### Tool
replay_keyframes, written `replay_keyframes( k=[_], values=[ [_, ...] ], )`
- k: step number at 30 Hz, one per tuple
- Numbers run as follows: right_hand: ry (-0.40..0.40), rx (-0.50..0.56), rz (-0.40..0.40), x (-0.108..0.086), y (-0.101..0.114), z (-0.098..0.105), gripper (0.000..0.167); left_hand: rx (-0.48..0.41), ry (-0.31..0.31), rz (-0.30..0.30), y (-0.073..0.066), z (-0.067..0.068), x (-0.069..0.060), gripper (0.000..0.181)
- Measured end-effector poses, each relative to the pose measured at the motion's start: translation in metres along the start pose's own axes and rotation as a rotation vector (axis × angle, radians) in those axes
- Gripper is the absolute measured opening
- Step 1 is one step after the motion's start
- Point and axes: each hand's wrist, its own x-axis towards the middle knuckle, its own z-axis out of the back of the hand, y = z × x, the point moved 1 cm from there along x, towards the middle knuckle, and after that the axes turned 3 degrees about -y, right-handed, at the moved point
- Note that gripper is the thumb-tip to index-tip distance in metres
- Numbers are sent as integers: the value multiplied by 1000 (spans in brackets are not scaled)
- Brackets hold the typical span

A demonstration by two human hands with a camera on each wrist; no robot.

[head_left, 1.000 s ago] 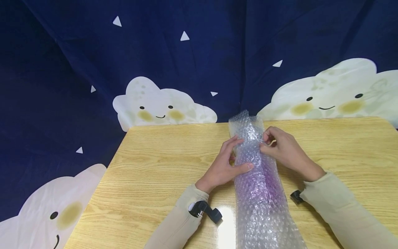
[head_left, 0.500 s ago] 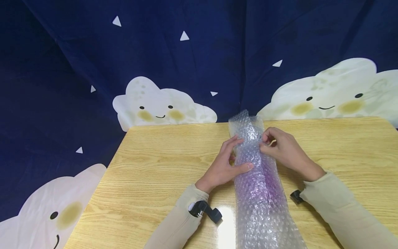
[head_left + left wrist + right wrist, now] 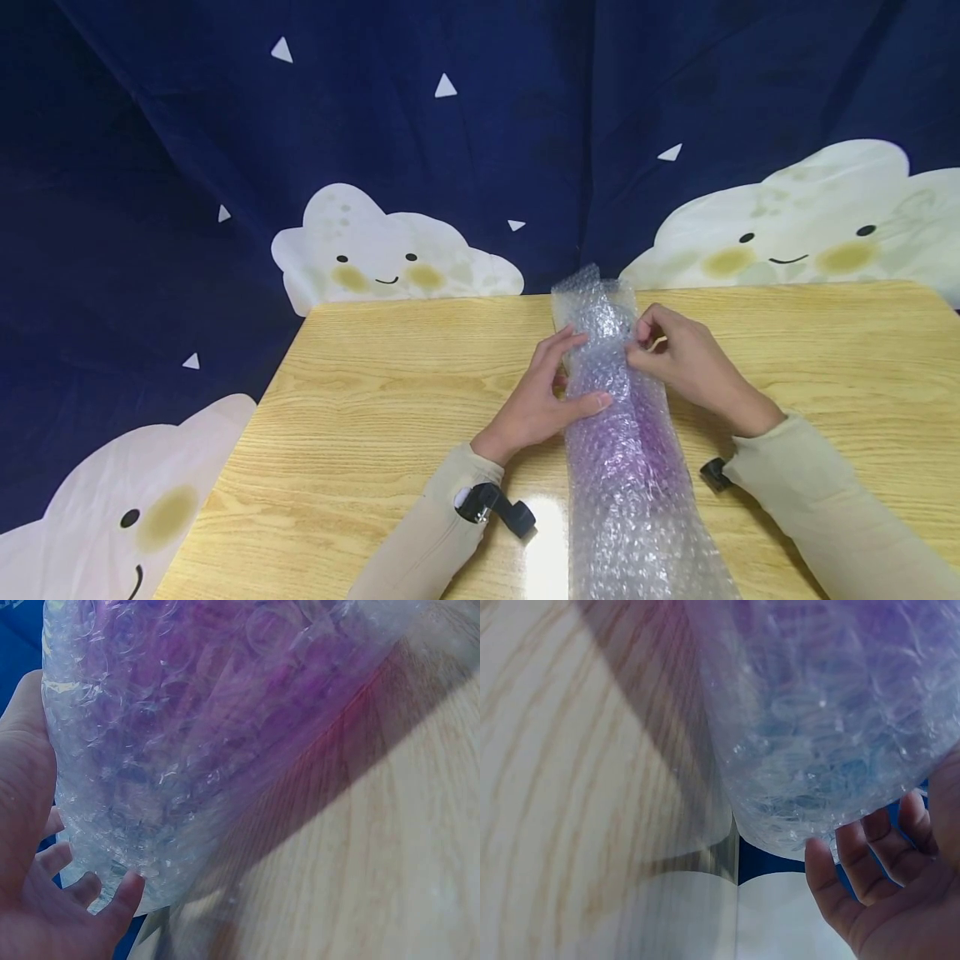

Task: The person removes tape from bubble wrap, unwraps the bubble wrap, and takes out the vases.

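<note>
A long bundle of clear bubble wrap (image 3: 630, 483), purple and pink inside, lies lengthwise on the wooden table, its far end at the back edge. My left hand (image 3: 536, 404) grips its left side, thumb on top and fingers along the edge. From the right, my right hand (image 3: 686, 362) pinches a layer of the wrap between thumb and index finger near the far end. The wrap (image 3: 172, 735) fills the top of the left wrist view beside my left hand (image 3: 52, 877). In the right wrist view, my right hand's fingertips (image 3: 817, 851) are at the wrap's edge.
The light wooden table (image 3: 360, 417) extends to both sides of the bundle. Behind it hangs a dark blue cloth (image 3: 450, 150) printed with white clouds and small triangles. Black straps (image 3: 495, 508) are on both beige sleeves.
</note>
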Motion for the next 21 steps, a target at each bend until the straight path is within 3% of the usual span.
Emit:
replay_keyframes(
  k=[10, 16, 21],
  values=[
    [-1, 26, -10, 2, -1, -2, 25, -2, -3, -9, 1, 0, 0, 80],
    [21, 51, -23, 1, -1, 0, 39, 0, -5, -7, 0, 0, 0, 81],
    [15, 47, -21, 1, -1, -1, 36, -1, -5, -6, 1, 0, 0, 81]
  ],
)
